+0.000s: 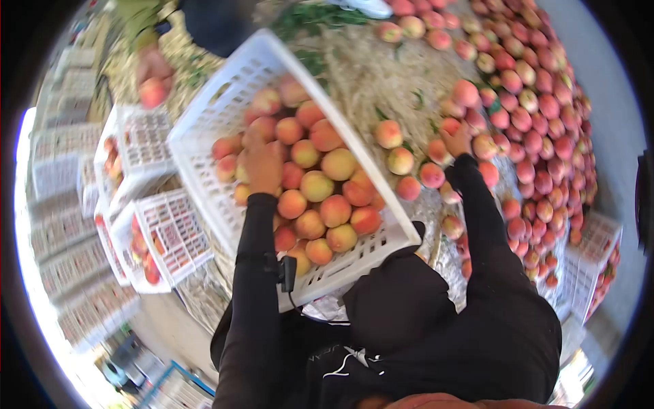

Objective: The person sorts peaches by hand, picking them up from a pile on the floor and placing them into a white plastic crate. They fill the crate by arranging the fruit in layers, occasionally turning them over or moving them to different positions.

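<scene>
The left hand (262, 163) is down inside a white crate (396, 235), its fingers among the peaches (317, 185); I can't tell whether it grips one. The right hand (458, 141) has its fingers bent at a reddish peach (450, 125) by the edge of the big loose pile (538, 126); how firmly it's held, I can't make out. The crate leans tilted by a dark-clad knee (398, 300), standing between the right hand and the smaller crates (174, 235). Across from us, another person's hand (153, 67) holds a peach.
</scene>
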A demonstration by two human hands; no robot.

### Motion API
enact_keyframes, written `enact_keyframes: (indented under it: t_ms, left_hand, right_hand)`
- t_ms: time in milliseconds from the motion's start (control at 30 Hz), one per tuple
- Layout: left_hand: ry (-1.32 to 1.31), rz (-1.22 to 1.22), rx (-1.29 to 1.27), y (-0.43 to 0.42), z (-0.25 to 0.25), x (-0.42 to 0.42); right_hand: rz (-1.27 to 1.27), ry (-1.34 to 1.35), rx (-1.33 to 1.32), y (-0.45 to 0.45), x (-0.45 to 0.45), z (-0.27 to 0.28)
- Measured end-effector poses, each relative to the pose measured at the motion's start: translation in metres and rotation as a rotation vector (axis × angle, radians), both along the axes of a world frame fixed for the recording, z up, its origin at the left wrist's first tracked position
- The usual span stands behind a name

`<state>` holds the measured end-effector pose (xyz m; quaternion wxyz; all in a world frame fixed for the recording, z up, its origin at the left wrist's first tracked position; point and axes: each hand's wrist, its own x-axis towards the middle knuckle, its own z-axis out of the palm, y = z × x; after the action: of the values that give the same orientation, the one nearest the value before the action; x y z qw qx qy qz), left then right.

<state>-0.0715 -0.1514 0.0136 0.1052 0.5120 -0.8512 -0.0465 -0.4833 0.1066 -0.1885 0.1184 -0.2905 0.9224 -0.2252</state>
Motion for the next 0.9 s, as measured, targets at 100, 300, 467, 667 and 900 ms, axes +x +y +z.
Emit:
enact_keyframes:
  t_ms: [100, 300, 467, 667, 900]
  left_hand:
    - [0.027, 0.091, -0.048, 0.001, 0.005, 0.003]
    - [-0.059, 0.109, -0.132, -0.001, -0.029, 0.007]
    - [-0.058, 0.076, -0.227, -0.001, -0.041, 0.010]
    - [-0.008, 0.097, -0.216, 0.003, -0.038, 0.009]
    - [0.083, 0.070, -0.242, 0.005, -0.042, 0.010]
  right_hand:
    - [0.205, -0.245, -0.035, 0.007, -0.036, 0.003]
    - [-0.087, -0.635, -0.697, -0.032, 0.029, 0.156]
    - [0.445, -0.570, -0.765, -0.113, 0.123, 0.295]
    - [1.026, -0.606, -0.538, -0.257, 0.250, 0.304]
    - [1.216, -0.217, -0.118, -0.350, 0.323, 0.223]
